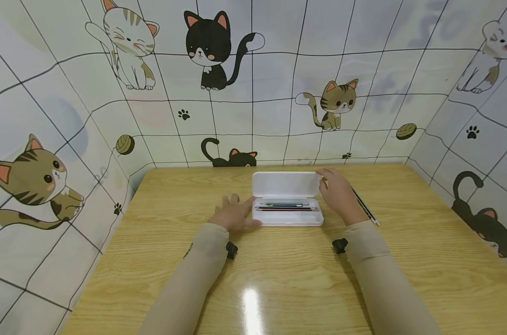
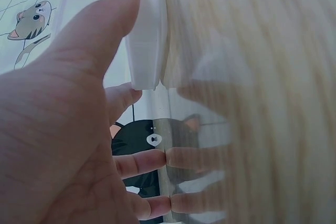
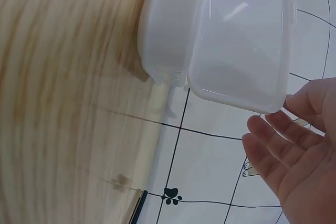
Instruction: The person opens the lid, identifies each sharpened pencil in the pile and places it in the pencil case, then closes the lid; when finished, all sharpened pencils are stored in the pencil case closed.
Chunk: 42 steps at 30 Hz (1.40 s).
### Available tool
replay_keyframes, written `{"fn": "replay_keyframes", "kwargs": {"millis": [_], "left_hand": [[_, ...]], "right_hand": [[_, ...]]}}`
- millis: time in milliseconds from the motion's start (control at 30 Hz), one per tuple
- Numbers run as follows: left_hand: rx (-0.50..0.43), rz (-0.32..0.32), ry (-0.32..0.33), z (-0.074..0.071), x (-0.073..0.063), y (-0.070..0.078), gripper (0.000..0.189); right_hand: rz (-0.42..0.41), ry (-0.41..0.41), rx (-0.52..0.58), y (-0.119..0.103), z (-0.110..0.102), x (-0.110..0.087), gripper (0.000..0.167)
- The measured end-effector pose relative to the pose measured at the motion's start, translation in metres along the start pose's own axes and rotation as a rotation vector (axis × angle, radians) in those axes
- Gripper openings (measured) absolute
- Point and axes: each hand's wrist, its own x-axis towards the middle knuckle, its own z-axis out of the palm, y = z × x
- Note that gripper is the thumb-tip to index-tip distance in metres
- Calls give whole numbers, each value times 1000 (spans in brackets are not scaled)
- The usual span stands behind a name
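A white plastic pencil case [image 1: 291, 223] lies on the table with its lid [image 1: 284, 184] raised at the back. Several pencils [image 1: 286, 208] rest side by side in its tray. At the case's left end, my left hand [image 1: 231, 215] holds it between thumb and index finger, thumb along the near wall [image 2: 146, 51], the other fingers spread on the table. My right hand [image 1: 340, 197] pinches the lid's upper right corner with thumb and fingertips. In the right wrist view, the lid [image 3: 241, 40] stands tilted up from the body [image 3: 170, 30].
To the right, beside my right wrist, dark pencils [image 1: 365, 207] lie on the wooden table [image 1: 287, 279]. A cat-patterned cloth wall [image 1: 274, 116] rises behind the table's back edge and along both sides.
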Motion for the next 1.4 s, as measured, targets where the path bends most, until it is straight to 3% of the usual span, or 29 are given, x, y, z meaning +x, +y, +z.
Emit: {"fn": "replay_keyframes", "kwargs": {"millis": [367, 667, 800, 967, 1400], "left_hand": [[15, -1, -10, 1, 3, 0, 91], [2, 0, -4, 3, 4, -3, 90], [-2, -4, -3, 5, 6, -5, 90], [-8, -6, -2, 6, 7, -6, 90], [3, -4, -6, 5, 8, -6, 90]], "right_hand": [[23, 21, 104, -1, 0, -2, 36], [144, -17, 241, 1, -1, -2, 42], [225, -30, 356, 1, -4, -3, 47], [299, -82, 458, 1, -6, -5, 46], [369, -222, 621, 5, -19, -7, 50]]}}
